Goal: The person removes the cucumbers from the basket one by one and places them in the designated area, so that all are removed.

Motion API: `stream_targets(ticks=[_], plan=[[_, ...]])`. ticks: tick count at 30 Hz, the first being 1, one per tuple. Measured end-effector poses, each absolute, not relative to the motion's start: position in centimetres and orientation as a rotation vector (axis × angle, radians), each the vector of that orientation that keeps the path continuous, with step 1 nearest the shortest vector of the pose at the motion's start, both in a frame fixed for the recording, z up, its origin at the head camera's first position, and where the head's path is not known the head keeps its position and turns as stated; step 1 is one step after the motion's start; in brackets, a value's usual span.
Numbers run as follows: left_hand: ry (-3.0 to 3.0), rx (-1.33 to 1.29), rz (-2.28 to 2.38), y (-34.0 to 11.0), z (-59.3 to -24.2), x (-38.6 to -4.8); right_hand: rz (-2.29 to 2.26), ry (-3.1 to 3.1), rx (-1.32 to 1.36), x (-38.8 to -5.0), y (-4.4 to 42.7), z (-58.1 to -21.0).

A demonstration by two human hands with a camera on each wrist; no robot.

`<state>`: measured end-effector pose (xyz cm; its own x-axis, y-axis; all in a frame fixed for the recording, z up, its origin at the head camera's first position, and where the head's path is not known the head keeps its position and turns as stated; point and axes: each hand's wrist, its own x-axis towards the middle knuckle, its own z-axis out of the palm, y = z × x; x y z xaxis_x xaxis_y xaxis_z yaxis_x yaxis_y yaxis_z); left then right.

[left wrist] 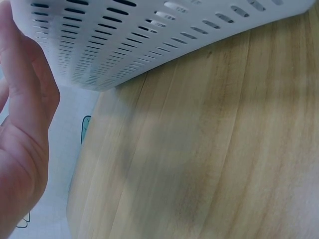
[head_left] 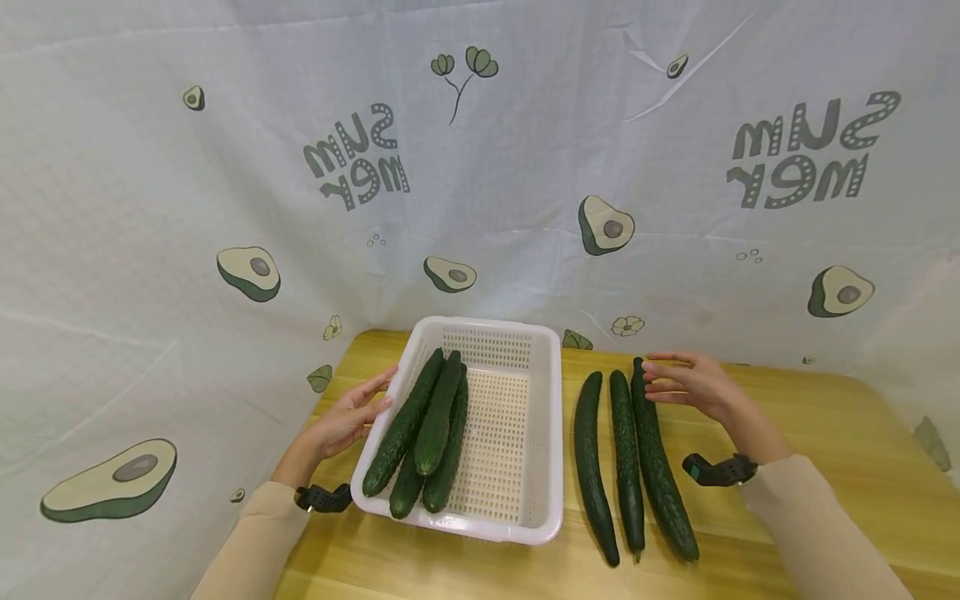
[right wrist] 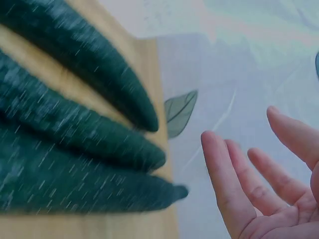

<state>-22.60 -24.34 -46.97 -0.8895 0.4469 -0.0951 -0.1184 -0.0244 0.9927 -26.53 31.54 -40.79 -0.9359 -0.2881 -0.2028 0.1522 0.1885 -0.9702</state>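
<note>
Several dark green cucumbers [head_left: 405, 423] lie piled in the left half of a white perforated plastic basket [head_left: 557, 433]. My left hand [head_left: 348, 421] is at the basket's left side, its fingers against the outer wall near the rim; in the left wrist view the hand [left wrist: 25, 124] stands beside the slotted wall [left wrist: 114, 30]. On the table to the basket's right lie three cucumbers side by side: a curved one [head_left: 591, 467], a middle one [head_left: 627, 462] and a right one [head_left: 662, 475]. My right hand [head_left: 693, 385], fingers extended and apart, hovers by the far end of the right cucumber, holding nothing.
A wooden table [head_left: 810, 442] carries everything. Behind it and on the left hangs a pale curtain [head_left: 510, 167] printed with avocados and mirrored lettering. Dark wrist devices [head_left: 720, 470] sit on both wrists.
</note>
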Motion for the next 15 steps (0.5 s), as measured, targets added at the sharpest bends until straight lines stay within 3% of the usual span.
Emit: stream_targets(ticks=[15], plan=[[1.853, 0.355, 1.984, -24.2, -47.0, -22.6, -1.822, 2.124, -0.279, -28.9, 25.4, -37.4]])
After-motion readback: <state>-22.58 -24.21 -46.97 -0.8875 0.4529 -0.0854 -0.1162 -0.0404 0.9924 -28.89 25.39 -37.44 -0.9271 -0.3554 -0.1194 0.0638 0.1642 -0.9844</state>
